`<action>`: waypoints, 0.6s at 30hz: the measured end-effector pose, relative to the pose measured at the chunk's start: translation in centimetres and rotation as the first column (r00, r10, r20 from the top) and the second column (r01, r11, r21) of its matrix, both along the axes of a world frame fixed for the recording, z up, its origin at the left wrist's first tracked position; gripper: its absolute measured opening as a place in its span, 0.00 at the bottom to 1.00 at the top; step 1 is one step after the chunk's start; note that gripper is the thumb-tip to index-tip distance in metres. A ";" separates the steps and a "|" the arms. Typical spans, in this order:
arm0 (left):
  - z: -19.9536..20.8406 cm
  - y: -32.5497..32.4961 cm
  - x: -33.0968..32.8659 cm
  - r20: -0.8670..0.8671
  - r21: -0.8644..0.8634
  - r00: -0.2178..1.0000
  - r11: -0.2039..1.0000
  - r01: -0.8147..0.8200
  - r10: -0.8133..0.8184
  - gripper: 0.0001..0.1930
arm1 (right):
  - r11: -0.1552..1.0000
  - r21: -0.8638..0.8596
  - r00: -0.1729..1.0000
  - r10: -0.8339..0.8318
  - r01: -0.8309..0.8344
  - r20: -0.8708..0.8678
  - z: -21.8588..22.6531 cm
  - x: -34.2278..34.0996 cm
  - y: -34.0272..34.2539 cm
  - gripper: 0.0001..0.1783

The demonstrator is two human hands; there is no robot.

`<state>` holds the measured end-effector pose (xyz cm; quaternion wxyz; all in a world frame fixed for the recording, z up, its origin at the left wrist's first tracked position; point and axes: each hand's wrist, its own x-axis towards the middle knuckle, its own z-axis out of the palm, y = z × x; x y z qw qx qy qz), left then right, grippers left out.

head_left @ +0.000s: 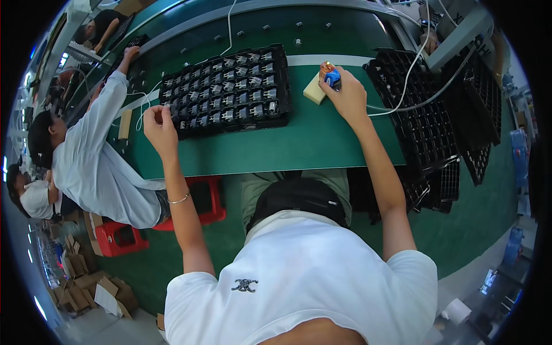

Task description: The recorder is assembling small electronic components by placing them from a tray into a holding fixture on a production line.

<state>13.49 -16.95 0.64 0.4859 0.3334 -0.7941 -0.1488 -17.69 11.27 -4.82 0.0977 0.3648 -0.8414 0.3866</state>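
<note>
Upon the flat green worktop (247, 154): black, gridded plastic tray (284, 86), filled with rows of small silvery pronged cylinders (257, 110).
Left hand (161, 127): at the tray's left edge, thumb and forefinger pinched; whether onto something, I cannot tell.
Right hand (349, 96): right of the tray, fingers curled around a small blue-and-copper-coloured object (332, 75).
Pale yellow rectangular block (313, 92): between tray and right hand.

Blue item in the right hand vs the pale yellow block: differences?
Pose: the blue item is held in the right hand; the pale yellow block lies on the green bench.
Look: the block is plain and straight-edged; the blue item is partly hidden, its full shape unclear.
Shared: both sit right of the parts-filled tray.
</note>
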 end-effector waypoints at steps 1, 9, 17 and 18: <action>-0.2 0.5 -0.2 0.002 -0.001 1.000 1.000 0.002 -0.002 0.04 | 1.000 -0.001 1.000 -0.002 0.002 0.002 0.0 0.0 -0.1 0.28; 0.4 7.3 -3.0 -0.576 0.540 0.706 0.457 0.707 -0.411 0.07 | 0.999 0.047 0.997 -0.006 0.003 0.076 0.2 0.1 -0.3 0.28; -0.3 11.7 -4.0 -0.815 0.555 0.522 -0.078 0.828 -0.253 0.15 | 0.999 0.050 0.997 0.004 -0.007 0.077 0.5 -0.3 -1.0 0.27; -0.4 12.0 -3.9 -0.816 0.552 0.520 -0.074 0.830 -0.253 0.15 | 0.998 0.065 0.996 0.007 -0.012 0.086 0.5 -0.6 -1.3 0.28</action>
